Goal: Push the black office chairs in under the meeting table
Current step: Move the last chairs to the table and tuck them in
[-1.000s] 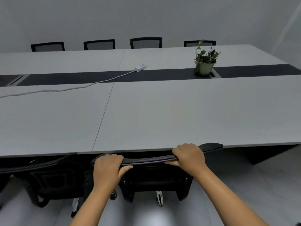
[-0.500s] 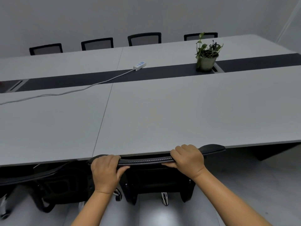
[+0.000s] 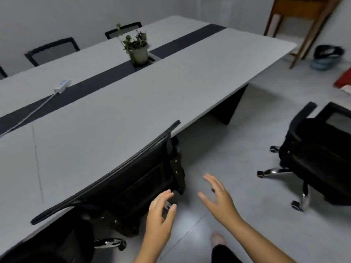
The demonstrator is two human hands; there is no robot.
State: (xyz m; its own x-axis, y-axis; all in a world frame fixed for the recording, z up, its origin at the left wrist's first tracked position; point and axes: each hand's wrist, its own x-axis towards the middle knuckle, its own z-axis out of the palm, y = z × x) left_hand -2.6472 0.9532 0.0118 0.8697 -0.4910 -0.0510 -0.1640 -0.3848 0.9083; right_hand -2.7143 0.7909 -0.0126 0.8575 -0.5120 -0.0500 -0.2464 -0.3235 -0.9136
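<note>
The grey meeting table runs from lower left to upper right. A black office chair stands pushed in against its near edge, the top of its backrest touching the tabletop. My left hand and my right hand hover free just right of that chair, fingers spread and holding nothing. Another black office chair stands out on the floor at the right, away from the table. More chairs are tucked in along the far side.
A potted plant and a white power strip with its cord sit on the table's dark centre strip. A wooden stand, a dark bin and a red object are at the far right. My foot shows below.
Both hands have let go of the chair's backrest and pulled back, open. My view has swung to the right, bringing the loose chair on the floor into sight.
</note>
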